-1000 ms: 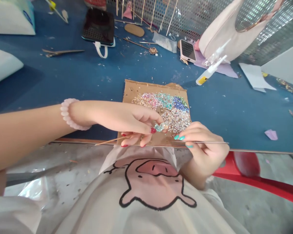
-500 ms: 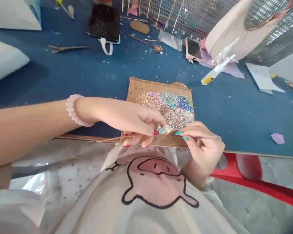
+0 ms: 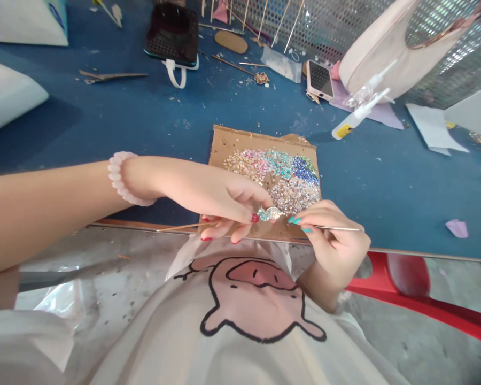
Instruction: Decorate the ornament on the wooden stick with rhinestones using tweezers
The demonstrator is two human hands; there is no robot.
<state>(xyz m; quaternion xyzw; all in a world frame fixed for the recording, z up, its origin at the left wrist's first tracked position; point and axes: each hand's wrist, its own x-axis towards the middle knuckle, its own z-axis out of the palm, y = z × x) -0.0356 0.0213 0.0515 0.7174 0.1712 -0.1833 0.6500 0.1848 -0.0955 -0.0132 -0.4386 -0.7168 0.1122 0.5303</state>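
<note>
My left hand (image 3: 224,198) pinches a small ornament (image 3: 269,214) covered in turquoise and clear rhinestones between thumb and fingers. A thin wooden stick (image 3: 180,228) runs out to the left beneath that hand; where it meets the ornament is hidden. Closed around a thin silver tool (image 3: 336,228) is my right hand (image 3: 336,235), its fingertips just right of the ornament. The tool's tip is too small to make out. Both hands are over the near part of a cardboard sheet (image 3: 224,140), on which loose rhinestones (image 3: 294,195) lie in patches of colour.
On the blue table (image 3: 136,117) stand or lie scissors (image 3: 112,77), a black power bank (image 3: 172,35), a phone (image 3: 319,79), a glue bottle (image 3: 355,120) and a pale handbag (image 3: 377,53). Behind is a metal mesh (image 3: 320,32). A red chair (image 3: 409,283) is to the right.
The view has shifted slightly. Both hands keep nearly the same place and grip, with the right fingertips still beside the ornament.
</note>
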